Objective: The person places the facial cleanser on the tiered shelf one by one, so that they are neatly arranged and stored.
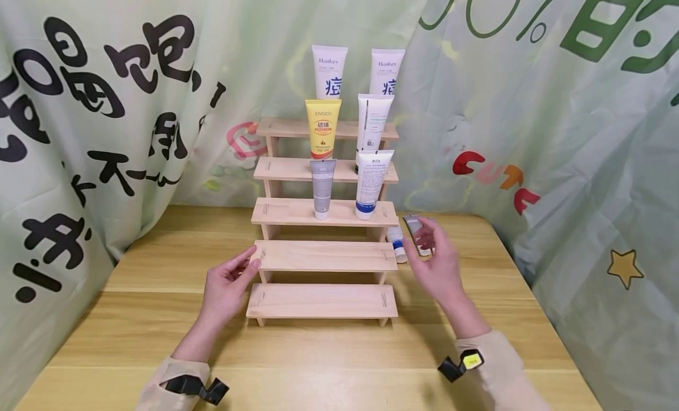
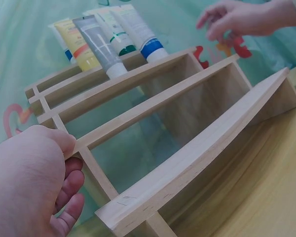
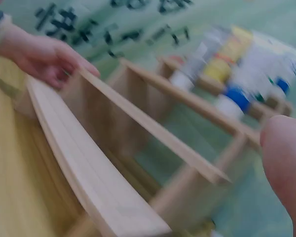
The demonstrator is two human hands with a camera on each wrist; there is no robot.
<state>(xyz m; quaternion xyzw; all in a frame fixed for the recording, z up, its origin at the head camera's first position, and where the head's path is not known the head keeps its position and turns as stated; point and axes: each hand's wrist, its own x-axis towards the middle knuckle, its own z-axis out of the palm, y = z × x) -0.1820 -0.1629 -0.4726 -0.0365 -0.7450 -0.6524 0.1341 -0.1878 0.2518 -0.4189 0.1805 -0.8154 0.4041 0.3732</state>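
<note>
A stepped wooden display rack [image 1: 323, 302] stands in the middle of the table. My left hand [image 1: 225, 287] pinches the left end of its second step from the front, thumb on top in the left wrist view. To the right of the rack, my right hand [image 1: 440, 266] is raised with loosely bent fingers and nothing in them. Close by it lie a grey tube [image 1: 412, 223] and a white-and-blue tube [image 1: 396, 241], partly hidden by the hand and the rack. On the third step stand a small grey tube [image 1: 322, 187] and a white tube with a blue band [image 1: 373, 181].
Higher up stand a yellow tube [image 1: 323, 125], a white tube [image 1: 373, 119] and two pale lilac tubes, one left [image 1: 329, 66] and one right [image 1: 386, 66]. A printed curtain [image 1: 223, 104] hangs behind and beside the wooden table [image 1: 329, 364].
</note>
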